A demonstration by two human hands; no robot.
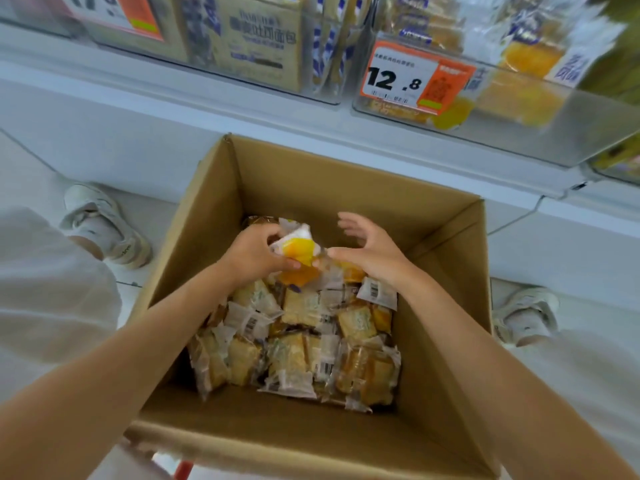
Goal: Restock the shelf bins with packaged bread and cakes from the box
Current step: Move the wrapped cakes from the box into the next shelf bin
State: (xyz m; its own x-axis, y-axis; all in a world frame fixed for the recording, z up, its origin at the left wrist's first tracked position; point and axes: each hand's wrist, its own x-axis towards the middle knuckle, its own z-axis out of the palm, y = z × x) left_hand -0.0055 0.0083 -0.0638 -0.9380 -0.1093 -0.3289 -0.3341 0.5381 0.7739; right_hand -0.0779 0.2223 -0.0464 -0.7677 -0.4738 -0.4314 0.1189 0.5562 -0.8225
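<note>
1. Brown corrugated cardboard box [349,181], open at the top, stands on the floor below the shelf front, with a white left shoe [104,226] outside its left wall and a white right shoe [526,317] outside its right wall
2. Inside the box, over its far half, the left hand [252,254] has its fingers and thumb curled round a clear packet of yellow-orange cake [299,252], held above the other goods
3. Also inside the box, just right of that packet, the right hand [367,247] is spread wide with the fingers arched and nothing in its grasp; whether its thumb tip touches the wrapper edge cannot be told
4. On the bottom of the box lies a heap of clear-wrapped pale bread squares [301,341], jumbled at all angles, several showing white barcode labels
5. Above the far right corner of the box hangs a clear plastic shelf bin [588,112] holding yellow cake packets, with an orange-and-white price tag [415,81] reading 12.8 on its front
6. Above the far left corner of the box, a second clear bin [322,95] holds beige printed bread packets [263,46] standing upright
</note>
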